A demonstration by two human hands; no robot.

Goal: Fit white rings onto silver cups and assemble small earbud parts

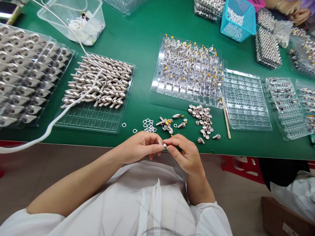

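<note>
At the table's front edge, my left hand (147, 146) pinches the stem of a beige earbud shell (160, 143). My right hand (183, 151) has its thumb and fingertips closed on the rounded head of the same earbud shell; fingers cover part of it. Just beyond my hands lie several loose earbud shells (167, 124) with yellow-orange tabs. White rings (149, 126) are scattered to their left. Small round beige caps (206, 121) form a pile on the right, with two more earbud pieces (216, 136) near the edge.
A clear tray (157, 86) of tabbed earbud parts stands ahead, beside another clear tray (248, 98) and a wooden stick (225, 119). Left are trays of beige shells (103, 78), a white cable (73, 102) and a plastic bin (98, 28). A co-worker's hands (296, 11) are far right, past a blue basket (240, 31).
</note>
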